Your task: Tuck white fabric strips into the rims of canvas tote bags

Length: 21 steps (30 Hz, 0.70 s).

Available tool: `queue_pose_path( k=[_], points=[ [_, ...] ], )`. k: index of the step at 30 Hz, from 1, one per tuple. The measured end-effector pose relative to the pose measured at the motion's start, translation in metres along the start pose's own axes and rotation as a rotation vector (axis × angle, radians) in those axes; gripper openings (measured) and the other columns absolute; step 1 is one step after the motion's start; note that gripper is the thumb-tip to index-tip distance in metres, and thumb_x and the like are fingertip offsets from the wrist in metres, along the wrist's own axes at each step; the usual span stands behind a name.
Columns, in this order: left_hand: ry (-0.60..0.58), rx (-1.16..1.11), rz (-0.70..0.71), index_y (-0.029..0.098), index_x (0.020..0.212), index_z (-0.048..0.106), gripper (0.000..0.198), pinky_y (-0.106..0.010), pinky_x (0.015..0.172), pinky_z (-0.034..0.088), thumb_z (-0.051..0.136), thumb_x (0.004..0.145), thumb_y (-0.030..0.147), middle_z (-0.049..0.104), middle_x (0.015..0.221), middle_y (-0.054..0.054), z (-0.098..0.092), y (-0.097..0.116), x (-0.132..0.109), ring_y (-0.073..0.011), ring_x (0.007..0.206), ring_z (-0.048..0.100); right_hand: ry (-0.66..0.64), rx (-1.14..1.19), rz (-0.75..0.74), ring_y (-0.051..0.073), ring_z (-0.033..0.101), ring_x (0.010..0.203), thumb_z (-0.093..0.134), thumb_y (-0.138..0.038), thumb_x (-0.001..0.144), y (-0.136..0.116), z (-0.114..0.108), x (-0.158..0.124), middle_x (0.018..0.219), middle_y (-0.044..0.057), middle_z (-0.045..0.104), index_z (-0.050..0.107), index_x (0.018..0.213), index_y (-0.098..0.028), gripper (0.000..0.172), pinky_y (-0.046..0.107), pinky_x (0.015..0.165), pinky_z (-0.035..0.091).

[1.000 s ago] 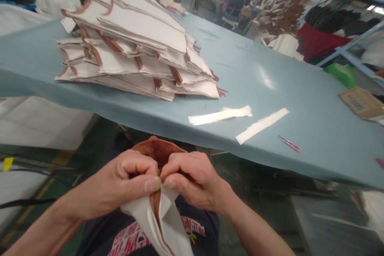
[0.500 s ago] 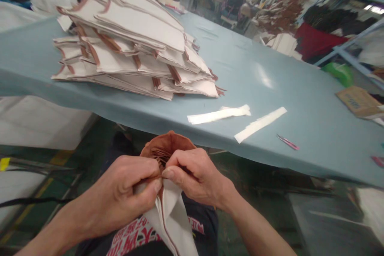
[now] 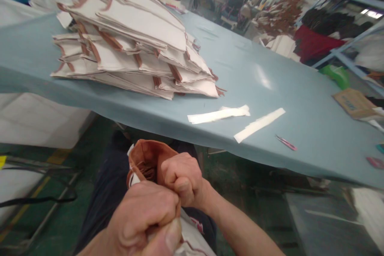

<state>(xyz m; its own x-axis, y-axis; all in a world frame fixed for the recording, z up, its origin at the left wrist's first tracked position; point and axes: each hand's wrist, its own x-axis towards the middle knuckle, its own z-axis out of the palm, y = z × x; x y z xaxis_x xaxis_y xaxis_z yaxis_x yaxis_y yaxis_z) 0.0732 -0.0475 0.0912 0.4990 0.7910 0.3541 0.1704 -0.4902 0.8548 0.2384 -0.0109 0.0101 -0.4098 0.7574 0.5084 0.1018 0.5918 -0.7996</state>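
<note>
Over my lap, both hands grip the edge of a white fabric bag (image 3: 192,230) with a brown lining (image 3: 144,153). My left hand (image 3: 147,212) is nearer to me, its fingers curled and thumb pressed on the cloth. Just beyond it, my right hand (image 3: 183,176) is closed in a fist on the brown-lined rim. The bag's mouth gapes away from me, with folded brown strips inside. Much of the white cloth is hidden beneath my hands.
A blue-covered table (image 3: 228,60) lies ahead, bearing a stack of white, brown-trimmed pieces (image 3: 135,44). White strips (image 3: 219,114), small pink-handled snips (image 3: 286,143) and a cardboard box (image 3: 355,103) lie to the right. A metal frame (image 3: 57,204) stands at lower left.
Both hands have shifted their grip along the bag's edge. My left hand came closer to me, my right turned into a fist, and the bag's mouth swung left and opened wider.
</note>
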Motion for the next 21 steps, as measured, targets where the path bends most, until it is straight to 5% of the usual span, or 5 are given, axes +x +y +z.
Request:
queue_pose_path(
  k=[4,12,21],
  points=[
    [0.026,-0.140,-0.013,0.024,0.068,0.055,0.044,-0.029,0.057,0.040,0.053,0.111,0.022,0.052,0.054,0.008,-0.002,-0.012,0.005,-0.0107,0.049,0.052,-0.025,-0.021,0.149,0.016,0.051,0.055,0.003,-0.085,0.113,-0.011,-0.009,0.010,0.061,-0.001,0.051,0.036,0.073,-0.031,0.075,0.035,0.058,0.041],
    [-0.084,-0.379,-0.318,0.022,0.066,0.063,0.054,-0.024,0.052,0.038,0.062,0.113,0.047,0.064,0.062,0.005,-0.041,-0.054,0.008,-0.0118,0.053,0.053,0.117,-0.128,0.123,0.016,0.047,0.060,0.023,-0.075,0.122,-0.013,-0.023,0.036,0.065,-0.003,0.049,0.041,0.072,-0.028,0.071,0.035,0.064,0.037],
    [-0.066,-0.187,-0.311,0.022,0.062,0.060,0.046,-0.020,0.051,0.041,0.061,0.105,0.039,0.059,0.059,0.005,-0.064,-0.043,0.024,-0.0115,0.053,0.053,0.147,-0.193,0.164,0.021,0.069,0.089,0.036,-0.077,0.120,-0.022,-0.024,0.039,0.095,0.005,0.077,0.068,0.101,-0.024,0.065,0.037,0.085,0.052]
  ],
)
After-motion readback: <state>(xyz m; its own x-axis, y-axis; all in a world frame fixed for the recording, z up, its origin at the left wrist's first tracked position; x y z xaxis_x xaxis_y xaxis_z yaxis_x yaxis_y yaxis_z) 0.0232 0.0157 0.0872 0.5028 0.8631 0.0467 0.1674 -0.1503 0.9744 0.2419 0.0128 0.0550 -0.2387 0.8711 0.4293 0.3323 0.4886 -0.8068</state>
